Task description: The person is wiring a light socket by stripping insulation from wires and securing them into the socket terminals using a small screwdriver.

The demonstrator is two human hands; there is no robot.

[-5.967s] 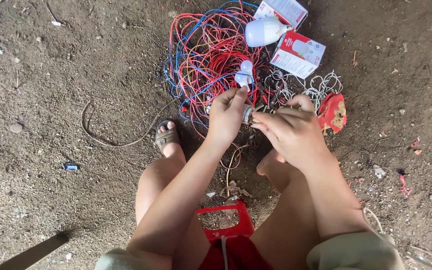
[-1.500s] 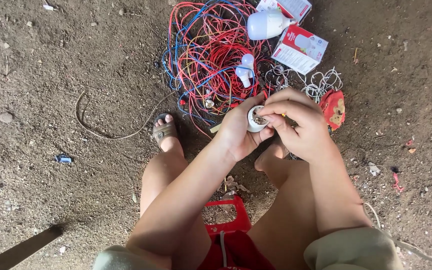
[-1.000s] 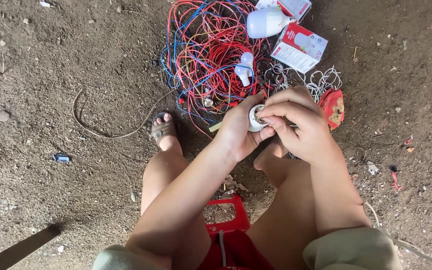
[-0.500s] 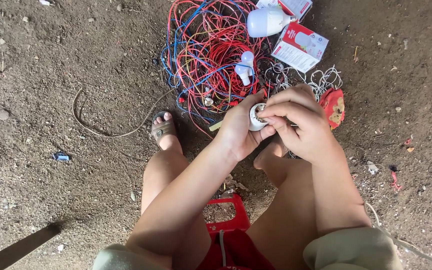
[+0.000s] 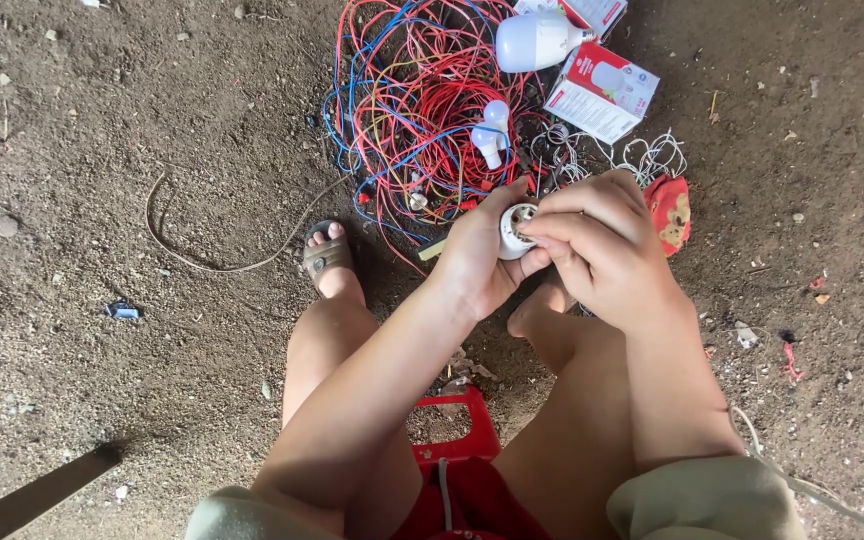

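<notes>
**Both hands closed on a white lamp socket above the wire tangle**

Little has shifted since half a second ago: the socket sits in the same grip, and the right fingers have only crept slightly over its face. That white lamp holder (image 5: 514, 232) is cupped in the left hand (image 5: 474, 262), fingers curled around its body and thumb against its side. Its open mouth faces up and to the right, toward the right hand (image 5: 607, 250), whose pinched fingertips (image 5: 537, 232) press on the socket's rim; whether they grip some small part there is too fine to tell. Both forearms come up from the knees and meet over the bare right foot (image 5: 537, 305).

Just beyond lies the heap of red and blue wires (image 5: 412, 110) with two small white bulbs (image 5: 490, 135) on it, a large white bulb (image 5: 537, 42) and a red-and-white bulb box (image 5: 602, 90). A sandalled left foot (image 5: 330, 258) rests on the dirt ground (image 5: 102, 150).
</notes>
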